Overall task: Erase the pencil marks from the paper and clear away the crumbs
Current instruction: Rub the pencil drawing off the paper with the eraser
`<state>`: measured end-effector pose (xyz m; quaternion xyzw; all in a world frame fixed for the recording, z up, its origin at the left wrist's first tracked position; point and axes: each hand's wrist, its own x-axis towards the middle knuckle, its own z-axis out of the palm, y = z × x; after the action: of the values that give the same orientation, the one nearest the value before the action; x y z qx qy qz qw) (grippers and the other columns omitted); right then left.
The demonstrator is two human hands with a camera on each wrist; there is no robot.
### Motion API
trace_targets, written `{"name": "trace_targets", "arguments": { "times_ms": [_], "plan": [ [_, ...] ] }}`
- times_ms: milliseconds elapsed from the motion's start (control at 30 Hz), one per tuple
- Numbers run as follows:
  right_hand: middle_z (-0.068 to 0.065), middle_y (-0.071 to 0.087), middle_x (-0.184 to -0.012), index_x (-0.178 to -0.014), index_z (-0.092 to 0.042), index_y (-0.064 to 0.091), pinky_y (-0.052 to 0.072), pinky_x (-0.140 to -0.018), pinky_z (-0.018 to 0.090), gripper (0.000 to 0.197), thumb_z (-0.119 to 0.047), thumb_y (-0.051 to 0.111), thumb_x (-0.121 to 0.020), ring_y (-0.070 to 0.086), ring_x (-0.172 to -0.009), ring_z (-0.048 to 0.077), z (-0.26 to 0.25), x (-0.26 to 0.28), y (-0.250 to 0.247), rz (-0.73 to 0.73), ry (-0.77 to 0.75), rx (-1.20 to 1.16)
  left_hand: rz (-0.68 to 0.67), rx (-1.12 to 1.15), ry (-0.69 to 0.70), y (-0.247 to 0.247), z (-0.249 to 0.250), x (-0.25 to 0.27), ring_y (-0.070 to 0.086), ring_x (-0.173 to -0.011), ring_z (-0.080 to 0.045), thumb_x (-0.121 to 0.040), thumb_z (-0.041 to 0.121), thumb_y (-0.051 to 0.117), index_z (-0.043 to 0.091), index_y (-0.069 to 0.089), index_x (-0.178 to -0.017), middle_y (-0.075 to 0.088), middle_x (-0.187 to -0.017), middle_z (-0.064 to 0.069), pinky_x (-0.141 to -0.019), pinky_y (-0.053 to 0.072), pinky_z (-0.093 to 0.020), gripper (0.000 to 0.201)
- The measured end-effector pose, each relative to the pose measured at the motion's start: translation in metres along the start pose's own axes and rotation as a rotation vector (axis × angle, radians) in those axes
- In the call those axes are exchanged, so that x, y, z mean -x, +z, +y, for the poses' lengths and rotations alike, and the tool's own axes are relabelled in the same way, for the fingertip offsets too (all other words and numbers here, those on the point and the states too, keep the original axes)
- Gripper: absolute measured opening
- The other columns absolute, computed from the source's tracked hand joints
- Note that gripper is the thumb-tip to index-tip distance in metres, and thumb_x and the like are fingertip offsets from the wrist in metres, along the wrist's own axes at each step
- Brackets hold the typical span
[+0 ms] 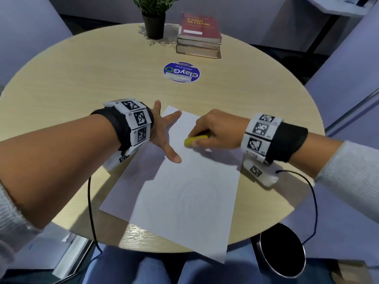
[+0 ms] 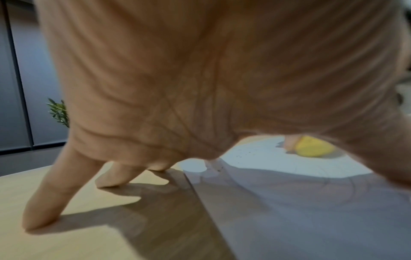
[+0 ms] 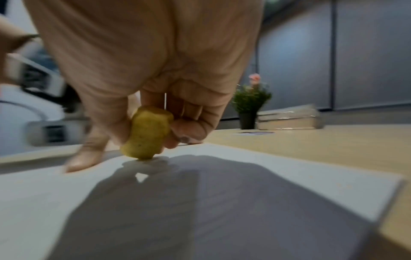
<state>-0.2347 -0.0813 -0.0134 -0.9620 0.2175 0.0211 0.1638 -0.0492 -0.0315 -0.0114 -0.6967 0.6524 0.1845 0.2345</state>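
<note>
A white sheet of paper (image 1: 184, 197) lies on the round wooden table (image 1: 82, 78), its near corner hanging over the table's front edge. Faint pencil curves show on its lower half. My right hand (image 1: 217, 130) grips a yellow eraser (image 1: 195, 139) and presses its tip on the paper's upper part; the eraser (image 3: 147, 136) shows the same in the right wrist view. Dark crumbs (image 1: 185, 125) dot the paper beyond the eraser. My left hand (image 1: 164, 132) lies spread and flat, holding down the paper's upper left edge. The left wrist view shows the eraser (image 2: 313, 146) under my palm.
A round blue sticker (image 1: 182, 72) sits mid-table. Behind it stand a stack of books (image 1: 200, 35) and a potted plant (image 1: 154, 19). A round black bin (image 1: 284, 249) stands below the table's front right edge. Cables hang from both wrists.
</note>
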Motion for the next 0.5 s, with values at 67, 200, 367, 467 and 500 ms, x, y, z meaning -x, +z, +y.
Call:
{"name": "trace_targets", "arguments": {
  "times_ms": [67,200,367,467,500],
  "plan": [
    [-0.001,0.072,-0.086,-0.100,-0.017,0.075,0.052,-0.073,0.037,0.042,-0.051,0.054,-0.088,0.063,-0.075,0.018,0.017,-0.003,-0.013,0.055,0.152,0.041,0.001,0.000,0.004,0.000,0.001,0.001,0.001,-0.141,-0.051,-0.047,0.084,0.067,0.047,-0.022,-0.145,-0.025,-0.155,-0.015,-0.110,0.019,-0.059,0.138],
    [-0.002,0.070,-0.077,-0.093,-0.018,0.075,0.050,-0.065,0.031,0.050,-0.057,0.044,-0.083,0.062,-0.068,0.018,0.002,0.001,-0.002,-0.009,0.003,0.057,-0.016,0.001,-0.002,-0.002,0.001,0.001,0.002,-0.141,-0.049,-0.048,0.083,0.068,0.047,-0.023,-0.144,-0.027,-0.155,-0.013,-0.110,0.020,-0.059,0.138],
    [0.000,0.073,-0.087,-0.101,-0.017,0.075,0.052,-0.071,0.035,0.041,-0.051,0.055,-0.088,0.063,-0.076,0.019,0.017,-0.002,-0.014,0.054,0.152,0.041,-0.012,0.000,0.003,-0.002,0.001,0.002,0.004,-0.141,-0.050,-0.047,0.084,0.068,0.048,-0.022,-0.145,-0.023,-0.156,-0.014,-0.109,0.021,-0.058,0.138],
    [-0.002,0.071,-0.083,-0.098,-0.019,0.075,0.050,-0.067,0.029,0.044,-0.054,0.052,-0.084,0.063,-0.073,0.016,0.006,0.002,-0.004,-0.003,0.039,-0.004,-0.018,0.002,0.003,-0.002,0.002,0.004,0.003,-0.141,-0.049,-0.048,0.083,0.068,0.046,-0.022,-0.145,-0.026,-0.155,-0.014,-0.110,0.020,-0.057,0.138],
    [-0.004,0.071,-0.082,-0.099,-0.020,0.075,0.049,-0.065,0.025,0.044,-0.054,0.052,-0.084,0.062,-0.072,0.014,-0.002,0.005,0.001,-0.038,-0.021,-0.043,-0.021,0.000,-0.001,-0.003,0.002,0.004,0.002,-0.142,-0.049,-0.049,0.083,0.068,0.045,-0.022,-0.145,-0.027,-0.155,-0.014,-0.110,0.019,-0.057,0.138]
  ]
}}
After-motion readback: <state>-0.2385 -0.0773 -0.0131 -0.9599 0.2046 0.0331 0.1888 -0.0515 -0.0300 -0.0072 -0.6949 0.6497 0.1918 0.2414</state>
